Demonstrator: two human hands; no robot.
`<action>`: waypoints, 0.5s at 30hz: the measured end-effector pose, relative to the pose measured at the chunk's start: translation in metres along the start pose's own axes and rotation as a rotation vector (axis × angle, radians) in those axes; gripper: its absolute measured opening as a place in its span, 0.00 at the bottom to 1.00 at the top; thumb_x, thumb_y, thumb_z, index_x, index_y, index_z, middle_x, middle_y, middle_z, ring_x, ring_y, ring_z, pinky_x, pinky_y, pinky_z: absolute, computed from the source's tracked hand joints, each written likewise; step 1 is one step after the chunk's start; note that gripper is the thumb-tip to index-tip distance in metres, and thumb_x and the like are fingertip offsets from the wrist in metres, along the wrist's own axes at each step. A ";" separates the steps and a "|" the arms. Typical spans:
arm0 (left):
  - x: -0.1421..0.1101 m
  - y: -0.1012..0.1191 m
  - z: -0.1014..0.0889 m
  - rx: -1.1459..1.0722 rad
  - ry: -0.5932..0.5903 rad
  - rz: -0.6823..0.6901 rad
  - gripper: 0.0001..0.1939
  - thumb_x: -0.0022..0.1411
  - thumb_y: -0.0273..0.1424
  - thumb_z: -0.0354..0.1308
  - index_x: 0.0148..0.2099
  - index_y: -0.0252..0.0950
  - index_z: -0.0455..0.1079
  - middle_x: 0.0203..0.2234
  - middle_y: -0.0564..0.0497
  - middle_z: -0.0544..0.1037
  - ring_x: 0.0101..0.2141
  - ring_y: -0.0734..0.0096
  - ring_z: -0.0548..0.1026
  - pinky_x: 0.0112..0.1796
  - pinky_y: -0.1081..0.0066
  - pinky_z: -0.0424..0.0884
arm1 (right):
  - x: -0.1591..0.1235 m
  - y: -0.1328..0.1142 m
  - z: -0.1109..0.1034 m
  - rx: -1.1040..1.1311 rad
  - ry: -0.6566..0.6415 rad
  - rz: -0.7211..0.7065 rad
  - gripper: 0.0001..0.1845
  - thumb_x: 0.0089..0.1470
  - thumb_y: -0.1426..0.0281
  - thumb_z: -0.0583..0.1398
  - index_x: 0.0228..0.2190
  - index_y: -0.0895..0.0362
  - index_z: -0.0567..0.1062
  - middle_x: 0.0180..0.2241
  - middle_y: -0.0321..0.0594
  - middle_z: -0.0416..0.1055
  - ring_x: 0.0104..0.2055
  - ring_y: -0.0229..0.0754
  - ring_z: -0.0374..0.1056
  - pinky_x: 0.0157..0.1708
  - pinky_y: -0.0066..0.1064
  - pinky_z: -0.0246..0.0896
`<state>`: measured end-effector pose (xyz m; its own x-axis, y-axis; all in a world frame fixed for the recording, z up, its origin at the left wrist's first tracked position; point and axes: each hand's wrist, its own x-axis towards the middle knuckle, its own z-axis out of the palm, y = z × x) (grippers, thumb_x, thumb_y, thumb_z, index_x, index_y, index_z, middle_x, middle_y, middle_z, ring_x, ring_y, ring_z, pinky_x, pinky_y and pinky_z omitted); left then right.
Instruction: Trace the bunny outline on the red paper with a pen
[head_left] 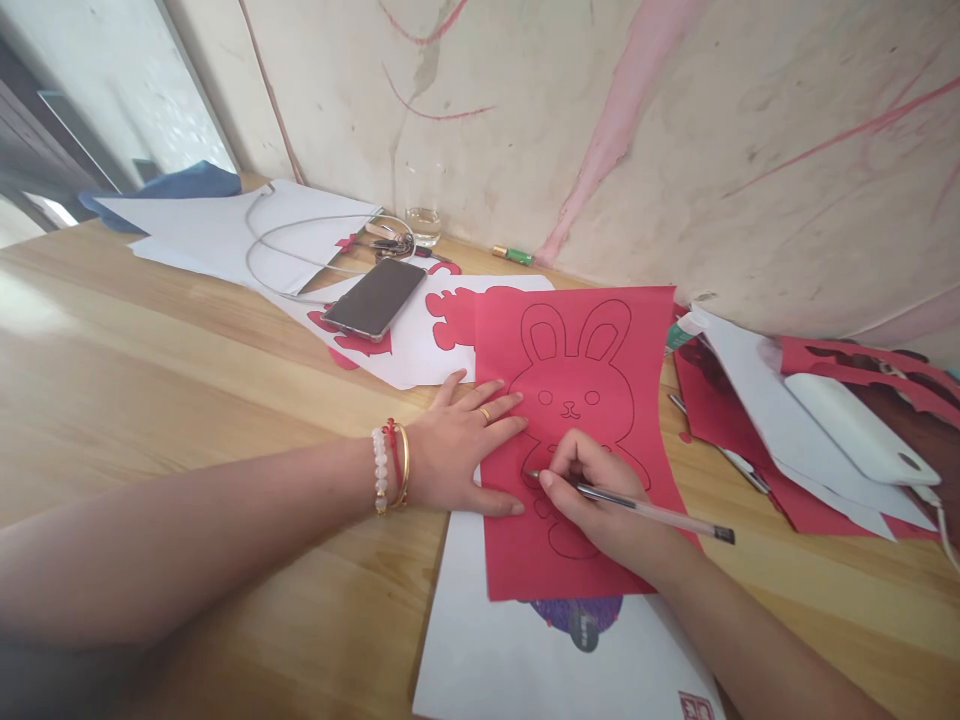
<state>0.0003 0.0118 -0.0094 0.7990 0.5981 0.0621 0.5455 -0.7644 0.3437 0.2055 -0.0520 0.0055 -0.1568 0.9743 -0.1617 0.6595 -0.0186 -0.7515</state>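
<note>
A sheet of red paper (pixel 645 340) lies on a white printed sheet or book (pixel 480 660), and a rabbit outline (pixel 577 375) is drawn on it in dark line. My left hand (pixel 469 440) rests flat with fingers spread on the paper's left edge. In my right hand (pixel 604 495) is a clear-barrelled pen (pixel 675 515), its tip touching the paper at the left side of the rabbit's body. Part of the rabbit's lower body is hidden under my right hand.
Behind my left hand, a phone (pixel 379 298) lies on white paper with red cut-outs (pixel 454 318). A glass (pixel 424 222) stands by the wall. At right are a glue stick (pixel 684 330), red and white papers (pixel 757 400) and a white power bank-like device (pixel 862 428) with a cable.
</note>
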 end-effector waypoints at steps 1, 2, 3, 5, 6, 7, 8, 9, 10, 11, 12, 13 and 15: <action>0.000 0.000 0.000 0.001 0.002 0.002 0.43 0.55 0.59 0.51 0.63 0.35 0.59 0.65 0.41 0.54 0.65 0.49 0.47 0.61 0.43 0.32 | 0.000 0.000 0.000 0.005 -0.005 0.003 0.12 0.56 0.65 0.57 0.24 0.52 0.60 0.21 0.29 0.61 0.23 0.36 0.57 0.22 0.26 0.53; 0.000 0.000 0.000 0.001 0.002 0.003 0.43 0.55 0.60 0.51 0.63 0.36 0.59 0.65 0.41 0.54 0.65 0.48 0.47 0.61 0.43 0.33 | 0.000 0.000 0.000 0.009 -0.010 0.004 0.12 0.56 0.65 0.57 0.24 0.52 0.60 0.21 0.29 0.61 0.23 0.36 0.57 0.22 0.26 0.53; 0.000 0.000 0.001 0.000 0.003 0.004 0.42 0.55 0.60 0.51 0.63 0.36 0.59 0.65 0.41 0.54 0.65 0.48 0.47 0.61 0.44 0.33 | 0.000 0.000 0.000 0.013 -0.013 0.005 0.12 0.56 0.65 0.57 0.24 0.52 0.60 0.21 0.29 0.61 0.23 0.36 0.57 0.22 0.27 0.53; -0.001 0.000 0.001 0.001 0.002 0.002 0.42 0.55 0.60 0.51 0.62 0.37 0.60 0.65 0.42 0.55 0.65 0.48 0.48 0.61 0.44 0.33 | 0.000 0.000 0.000 0.022 -0.019 0.003 0.12 0.56 0.65 0.57 0.25 0.52 0.60 0.21 0.29 0.61 0.24 0.36 0.57 0.22 0.27 0.53; -0.001 0.000 0.000 0.003 0.002 0.002 0.42 0.55 0.60 0.51 0.62 0.36 0.60 0.65 0.41 0.55 0.65 0.48 0.48 0.61 0.44 0.33 | -0.001 0.000 -0.001 0.028 -0.025 0.001 0.12 0.56 0.65 0.57 0.25 0.52 0.60 0.21 0.29 0.61 0.24 0.36 0.57 0.23 0.27 0.53; -0.001 0.000 0.000 0.005 0.004 0.001 0.42 0.55 0.60 0.51 0.62 0.36 0.60 0.65 0.41 0.55 0.65 0.48 0.48 0.61 0.44 0.33 | -0.001 0.000 -0.001 0.034 -0.031 -0.001 0.12 0.57 0.65 0.57 0.25 0.52 0.60 0.21 0.29 0.61 0.24 0.36 0.56 0.23 0.27 0.53; -0.001 0.000 0.000 0.008 0.006 0.002 0.42 0.55 0.60 0.51 0.62 0.36 0.60 0.65 0.41 0.55 0.65 0.48 0.48 0.61 0.44 0.33 | -0.001 0.000 -0.001 0.042 -0.039 -0.004 0.12 0.57 0.66 0.57 0.25 0.52 0.60 0.21 0.29 0.61 0.24 0.36 0.56 0.23 0.27 0.53; -0.001 0.000 0.000 0.010 0.007 0.004 0.42 0.55 0.60 0.51 0.62 0.36 0.60 0.65 0.41 0.55 0.65 0.49 0.48 0.61 0.44 0.32 | -0.002 0.001 -0.001 0.051 -0.046 -0.007 0.12 0.57 0.66 0.57 0.25 0.52 0.60 0.21 0.29 0.60 0.24 0.36 0.56 0.23 0.27 0.52; -0.001 0.000 0.001 0.010 0.008 0.007 0.43 0.55 0.60 0.51 0.62 0.35 0.60 0.65 0.41 0.55 0.65 0.49 0.48 0.61 0.45 0.31 | -0.002 0.001 -0.001 0.065 -0.046 -0.009 0.12 0.57 0.66 0.57 0.25 0.53 0.60 0.21 0.29 0.60 0.24 0.36 0.56 0.23 0.27 0.52; -0.001 0.000 0.001 0.008 0.009 0.008 0.43 0.55 0.60 0.51 0.62 0.35 0.60 0.65 0.41 0.55 0.65 0.49 0.48 0.61 0.44 0.31 | -0.001 0.002 -0.001 0.087 -0.035 -0.011 0.12 0.57 0.67 0.57 0.25 0.53 0.60 0.21 0.29 0.59 0.24 0.35 0.55 0.23 0.27 0.52; -0.001 0.000 0.001 0.004 0.009 0.010 0.43 0.55 0.60 0.51 0.63 0.35 0.59 0.65 0.41 0.54 0.65 0.49 0.48 0.61 0.44 0.31 | -0.001 0.002 -0.001 0.121 -0.015 -0.012 0.12 0.57 0.67 0.57 0.25 0.53 0.60 0.21 0.28 0.59 0.23 0.35 0.55 0.23 0.27 0.51; 0.000 -0.001 0.001 -0.001 0.006 0.010 0.43 0.55 0.60 0.51 0.63 0.35 0.59 0.65 0.41 0.54 0.65 0.49 0.47 0.61 0.44 0.31 | 0.000 0.004 -0.001 0.165 0.012 -0.013 0.12 0.57 0.67 0.57 0.25 0.53 0.59 0.20 0.28 0.58 0.22 0.34 0.54 0.22 0.27 0.50; 0.000 -0.001 0.000 -0.013 -0.003 0.007 0.43 0.55 0.59 0.52 0.63 0.36 0.59 0.65 0.42 0.54 0.65 0.48 0.47 0.61 0.43 0.31 | 0.003 0.007 -0.002 0.271 0.071 -0.022 0.11 0.57 0.68 0.56 0.25 0.53 0.59 0.19 0.27 0.57 0.21 0.34 0.53 0.22 0.27 0.49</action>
<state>0.0000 0.0124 -0.0101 0.8038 0.5917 0.0613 0.5364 -0.7655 0.3554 0.2110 -0.0490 0.0007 -0.1105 0.9883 -0.1049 0.4344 -0.0469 -0.8995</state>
